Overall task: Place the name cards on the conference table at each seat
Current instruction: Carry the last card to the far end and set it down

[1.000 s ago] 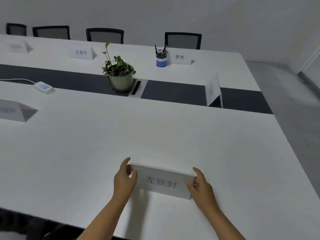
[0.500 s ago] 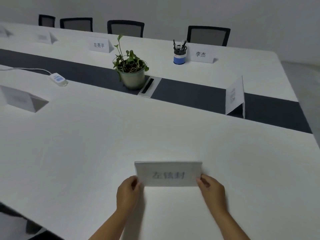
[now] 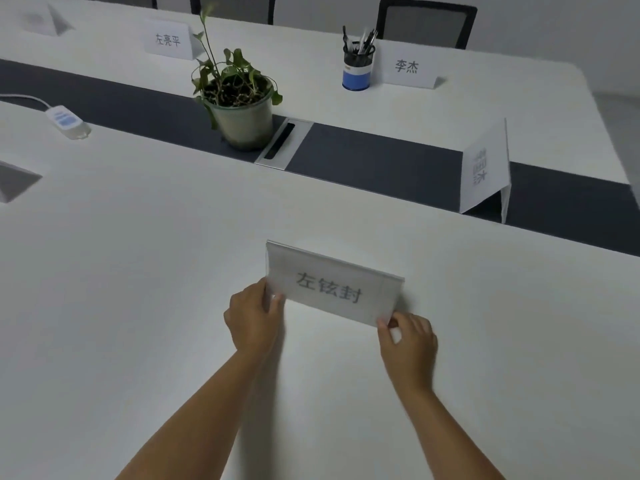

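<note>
Two hands hold one name card (image 3: 334,284) on the near side of the white conference table (image 3: 138,271): the left hand (image 3: 254,315) pinches its lower left corner, the right hand (image 3: 408,341) its lower right corner. Beyond it a potted plant (image 3: 239,98) stands on the dark centre strip, with a pen cup (image 3: 357,64) and more name cards further back.

an office meeting room: long white conference table (image 3: 138,306), mesh chairs (image 3: 426,24), name cards (image 3: 407,67), pen cup (image 3: 357,65).
</note>
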`<state>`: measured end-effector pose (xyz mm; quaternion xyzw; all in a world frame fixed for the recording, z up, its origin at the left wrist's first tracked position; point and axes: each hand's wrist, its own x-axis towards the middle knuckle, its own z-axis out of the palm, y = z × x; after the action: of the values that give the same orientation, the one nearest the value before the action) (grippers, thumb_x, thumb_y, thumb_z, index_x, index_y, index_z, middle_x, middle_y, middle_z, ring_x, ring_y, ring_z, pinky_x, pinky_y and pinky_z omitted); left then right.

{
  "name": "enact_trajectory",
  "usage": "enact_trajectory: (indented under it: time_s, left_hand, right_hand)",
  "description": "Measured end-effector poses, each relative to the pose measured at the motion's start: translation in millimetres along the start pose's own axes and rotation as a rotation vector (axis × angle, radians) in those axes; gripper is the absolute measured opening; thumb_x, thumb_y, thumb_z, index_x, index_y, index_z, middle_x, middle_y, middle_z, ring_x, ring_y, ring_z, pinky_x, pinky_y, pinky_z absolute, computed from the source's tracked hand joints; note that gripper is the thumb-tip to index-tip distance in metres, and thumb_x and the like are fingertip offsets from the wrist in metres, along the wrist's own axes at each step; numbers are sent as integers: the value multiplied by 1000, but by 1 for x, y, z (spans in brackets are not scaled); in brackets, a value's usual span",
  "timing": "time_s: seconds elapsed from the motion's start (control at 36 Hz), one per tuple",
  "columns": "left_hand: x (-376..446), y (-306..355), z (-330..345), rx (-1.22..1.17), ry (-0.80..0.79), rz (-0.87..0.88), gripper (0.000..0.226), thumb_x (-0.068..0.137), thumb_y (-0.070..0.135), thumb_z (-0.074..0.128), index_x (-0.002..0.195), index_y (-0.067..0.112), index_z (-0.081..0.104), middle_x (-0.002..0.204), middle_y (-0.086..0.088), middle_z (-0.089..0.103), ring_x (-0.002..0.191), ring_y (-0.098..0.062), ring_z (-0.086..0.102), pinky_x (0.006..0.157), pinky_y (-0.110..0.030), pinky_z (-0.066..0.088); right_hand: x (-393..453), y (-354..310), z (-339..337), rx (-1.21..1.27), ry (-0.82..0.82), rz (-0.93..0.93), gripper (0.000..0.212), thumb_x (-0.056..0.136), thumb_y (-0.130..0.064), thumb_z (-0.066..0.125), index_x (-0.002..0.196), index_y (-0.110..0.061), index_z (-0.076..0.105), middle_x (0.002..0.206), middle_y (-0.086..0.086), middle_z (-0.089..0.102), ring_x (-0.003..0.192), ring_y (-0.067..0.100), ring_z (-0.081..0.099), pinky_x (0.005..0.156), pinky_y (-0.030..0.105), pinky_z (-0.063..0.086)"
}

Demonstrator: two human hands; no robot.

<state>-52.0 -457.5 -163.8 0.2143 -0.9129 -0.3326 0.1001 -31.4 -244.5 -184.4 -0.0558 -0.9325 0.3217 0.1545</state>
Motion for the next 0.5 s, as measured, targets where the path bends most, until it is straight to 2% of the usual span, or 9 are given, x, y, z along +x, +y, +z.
enact_trajectory:
  time_s: [0.06, 0.14, 0.28, 0.44, 0.5]
  left_hand:
    - [1, -1, 2, 28, 16, 27, 22, 69, 30, 44, 65, 9, 46, 55, 1, 45, 61, -25, 44, 53, -28, 26]
    - [0, -5, 4, 25, 41, 31, 25, 66, 30, 44, 70, 7, 52, 63, -4, 54, 66, -26, 47, 62, -31, 31]
    - [-2, -12, 2, -25, 85, 1, 14, 59, 18, 41, 59, 4, 44, 56, -6, 47, 60, -30, 45, 53, -30, 29]
    - [-6, -13, 0, 20, 80, -45, 4, 66, 1, 50, 64, 3, 47, 62, -12, 52, 65, -32, 48, 57, -34, 34]
    - [-7, -16, -1, 36, 85, -31, 3, 67, 4, 49, 67, 1, 51, 63, -14, 56, 65, -33, 51, 57, -36, 40]
  right_hand:
    - [0, 3, 1, -4, -14, -15, 34, 75, -39, 44, 59, -11, 54, 58, 5, 61, 65, 30, 57, 61, 34, 42]
    - [-1, 5, 3, -3, -32, -24, 32, 75, -39, 45, 58, -12, 51, 57, 4, 58, 64, 29, 55, 61, 34, 41]
    - [-5, 7, 8, 21, -62, -129, 29, 73, -35, 49, 55, -12, 49, 56, 4, 58, 68, 15, 44, 59, 30, 37]
    - [-6, 7, 10, 78, -70, -210, 31, 73, -32, 53, 53, -9, 47, 56, 8, 57, 68, 16, 41, 57, 28, 35]
    - [-6, 6, 11, 88, -67, -213, 31, 74, -32, 53, 53, -9, 48, 56, 9, 57, 68, 17, 41, 57, 28, 36]
